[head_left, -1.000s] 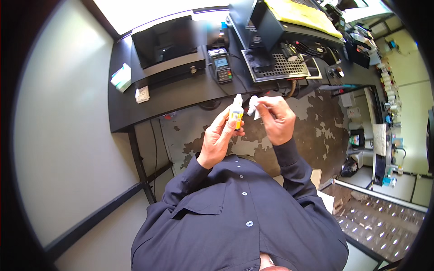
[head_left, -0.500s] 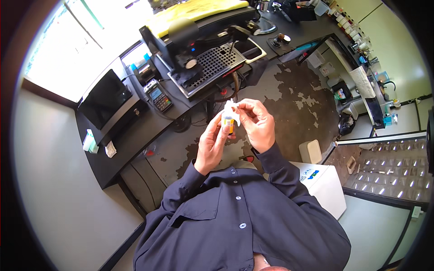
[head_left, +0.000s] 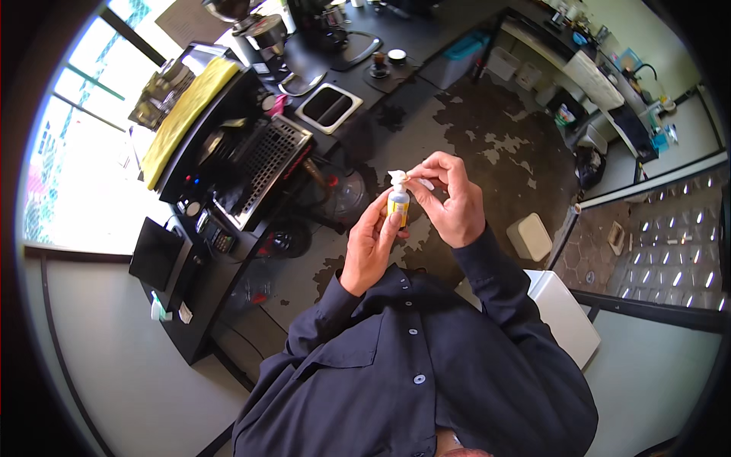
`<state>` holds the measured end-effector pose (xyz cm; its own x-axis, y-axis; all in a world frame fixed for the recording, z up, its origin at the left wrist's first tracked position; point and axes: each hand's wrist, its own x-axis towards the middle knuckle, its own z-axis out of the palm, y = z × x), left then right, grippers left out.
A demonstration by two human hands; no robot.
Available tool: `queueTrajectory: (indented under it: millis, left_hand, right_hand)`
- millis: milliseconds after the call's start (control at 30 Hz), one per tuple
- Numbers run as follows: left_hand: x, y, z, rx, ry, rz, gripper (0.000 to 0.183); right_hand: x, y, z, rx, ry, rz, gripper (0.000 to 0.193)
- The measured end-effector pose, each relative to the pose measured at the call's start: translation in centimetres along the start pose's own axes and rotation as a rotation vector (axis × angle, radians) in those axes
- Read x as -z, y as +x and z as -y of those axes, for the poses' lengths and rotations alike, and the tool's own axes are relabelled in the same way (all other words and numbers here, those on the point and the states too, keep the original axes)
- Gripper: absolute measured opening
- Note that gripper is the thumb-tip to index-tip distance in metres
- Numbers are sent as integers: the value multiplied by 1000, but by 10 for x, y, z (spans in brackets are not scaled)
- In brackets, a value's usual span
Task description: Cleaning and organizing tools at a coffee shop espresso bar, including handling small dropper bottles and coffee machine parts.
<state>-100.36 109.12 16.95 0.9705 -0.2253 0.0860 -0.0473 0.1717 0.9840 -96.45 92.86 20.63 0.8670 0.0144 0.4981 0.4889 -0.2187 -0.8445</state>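
Since half a second ago the head has swung leftward, so the espresso machine (head_left: 251, 164) has slid from the top of the view toward the left-centre, while both hands have kept the small bottle close in front of the chest.

Nearest, the left hand (head_left: 371, 247) is wrapped round the small yellow-labelled bottle (head_left: 398, 207), thumb and fingers closed on its body, holding it upright. The right hand (head_left: 449, 199) is curled above and beside it, fingertips pinched on a small white piece at the bottle's white nozzle top (head_left: 397, 179); whether that piece is a cap or a scrap of tissue cannot be told. To do this well, I would judge the left grip should stay firm and upright so nothing spills, with the right fingers working only at the tip.

Below the hands lies a dark floor (head_left: 495, 129) with pale worn patches. A white bin (head_left: 531, 236) stands to the right. Further off, a black counter (head_left: 426, 46) carries the espresso machine with a yellow cloth (head_left: 183, 114) on top, a card terminal (head_left: 222, 242) and a dark screen (head_left: 156, 255). Bright windows (head_left: 84, 152) fill the far left.
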Motion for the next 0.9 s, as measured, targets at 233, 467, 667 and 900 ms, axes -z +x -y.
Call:
queueTrajectory:
  millis: [233,467,667,900]
  left_hand:
    - [-64,55,24,31,52,129,43]
    - [-117,114,38,184,-135,333,45]
    - [-155,191,62,239,-204,446,46]
    - [-196,301,75,265,-222,584,46]
  right_hand:
    - [78,4,-22,34,-182,-77,34]
    - [142,18,-52,-340,161,-245,36]
    - [181,45,-106,-418,196,-439,28]
    - [236,102,-156,-444,407,-518,18]
